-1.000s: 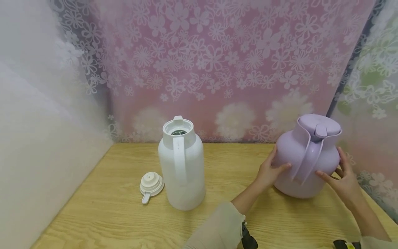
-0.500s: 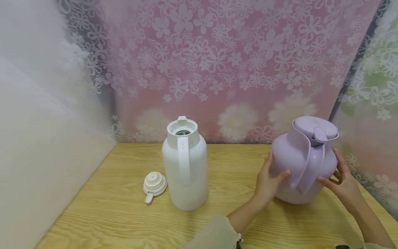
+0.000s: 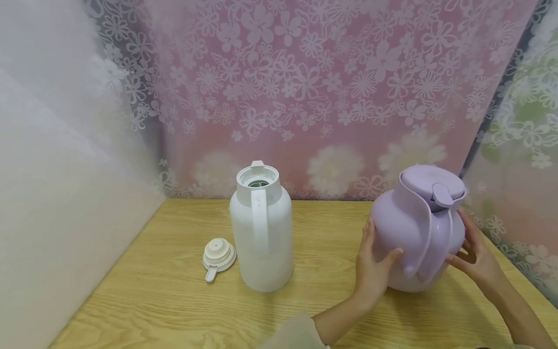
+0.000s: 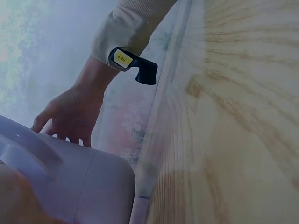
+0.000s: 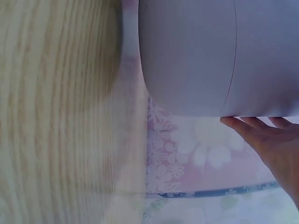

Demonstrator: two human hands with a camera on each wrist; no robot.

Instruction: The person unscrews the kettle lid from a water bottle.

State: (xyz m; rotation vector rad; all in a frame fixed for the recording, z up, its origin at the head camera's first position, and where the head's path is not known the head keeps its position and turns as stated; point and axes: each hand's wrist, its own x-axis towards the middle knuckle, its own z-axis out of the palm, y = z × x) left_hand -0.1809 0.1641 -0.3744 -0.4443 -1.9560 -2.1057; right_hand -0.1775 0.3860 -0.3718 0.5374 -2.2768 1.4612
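A lilac thermos jug (image 3: 392, 223), lid on and handle toward me, leans slightly at the right of the head view. Between them, both hands hold its round body. My left hand (image 3: 370, 274) spreads round its left side, thumb beside the handle; my right hand (image 3: 481, 264) grips the right side, most of its fingers behind the jug. The right wrist view shows a gap between the jug's base (image 5: 187, 60) and the tabletop, with fingertips (image 5: 231, 120) against the wall of the body. In the left wrist view my right hand (image 4: 74, 114) reaches round from the far side.
Left of the jug, a white thermos jug (image 3: 272, 242) stands upright with its mouth uncovered. Its stopper-like white lid (image 3: 219, 254) lies on the wooden table (image 3: 165, 300) beside it. A pink floral sheet (image 3: 305, 97) hangs behind, with a pale wall (image 3: 65, 194) on the left.
Both hands have carried the lilac jug left and a little toward me, and it leans more. The view has shifted slightly; the white jug and its lid stay put on the table.
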